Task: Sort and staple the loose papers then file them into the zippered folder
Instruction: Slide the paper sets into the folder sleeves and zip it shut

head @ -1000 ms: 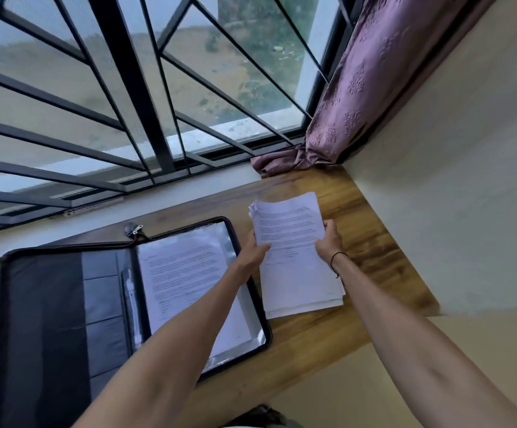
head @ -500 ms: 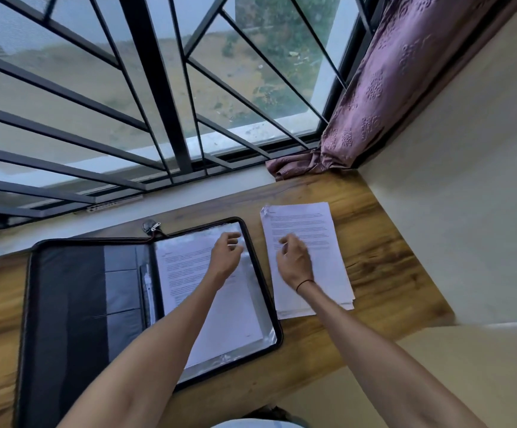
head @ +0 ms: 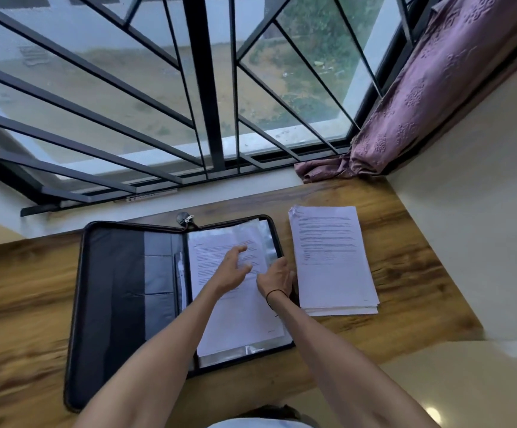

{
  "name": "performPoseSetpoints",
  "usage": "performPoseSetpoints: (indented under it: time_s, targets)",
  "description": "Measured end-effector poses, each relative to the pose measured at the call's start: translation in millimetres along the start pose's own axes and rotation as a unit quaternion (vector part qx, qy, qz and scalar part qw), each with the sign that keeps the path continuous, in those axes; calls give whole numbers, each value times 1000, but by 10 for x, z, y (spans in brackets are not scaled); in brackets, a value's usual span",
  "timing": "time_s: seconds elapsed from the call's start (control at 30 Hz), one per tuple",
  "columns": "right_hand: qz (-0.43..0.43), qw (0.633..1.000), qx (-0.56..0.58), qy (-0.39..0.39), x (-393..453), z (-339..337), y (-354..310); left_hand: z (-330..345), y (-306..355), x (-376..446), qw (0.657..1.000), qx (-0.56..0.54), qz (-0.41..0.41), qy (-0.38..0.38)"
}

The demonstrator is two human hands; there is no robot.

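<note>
Your hands have both moved onto the open zippered folder [head: 121, 291]: left hand [head: 232, 267] spread over its printed sheet [head: 235, 307], right hand [head: 277, 278] relaxed at 3 o'clock. Text unreadable. Paper stack [head: 332, 257] lies on the tabletop [head: 411, 273].

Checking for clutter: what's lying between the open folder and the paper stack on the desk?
Only the right hand and bare wood; the head view shows it between the folder and paper stack.

left hand [head: 234, 268]: reaching forward, fingers spreading loosely, holding nothing
right hand [head: 277, 278]: hovering alongside, fingers relaxing
</note>
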State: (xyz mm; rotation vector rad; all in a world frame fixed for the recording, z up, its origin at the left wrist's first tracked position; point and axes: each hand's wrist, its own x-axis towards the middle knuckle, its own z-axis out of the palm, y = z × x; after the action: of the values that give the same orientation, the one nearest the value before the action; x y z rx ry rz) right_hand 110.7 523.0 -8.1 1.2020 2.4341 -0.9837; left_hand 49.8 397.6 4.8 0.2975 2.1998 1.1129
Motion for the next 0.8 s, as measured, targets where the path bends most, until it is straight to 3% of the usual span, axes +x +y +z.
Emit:
performPoseSetpoints:
  time_s: [0.2, 0.43, 0.6, 0.73, 0.8]
  targets:
    - [-51, 999, -11, 15, 1, -104, -60, -73, 25, -90, 998, -57, -17, 3]
    - [-167, 975, -106, 103, -249, -228, -207, -214, 89, -85, 988, -139, -51, 40]
    - [-155, 964, -178, 125, -405, -184, -365, -273, 197, -81, 983, -156, -63, 66]
    - [-190, 969, -131, 91, -550, -121, -497, -345, 239, -63, 969, -186, -110, 116]
    - [-219, 970, -73, 70, -596, -50, -572, -409, 232, -85, 968, -139, -127, 164]
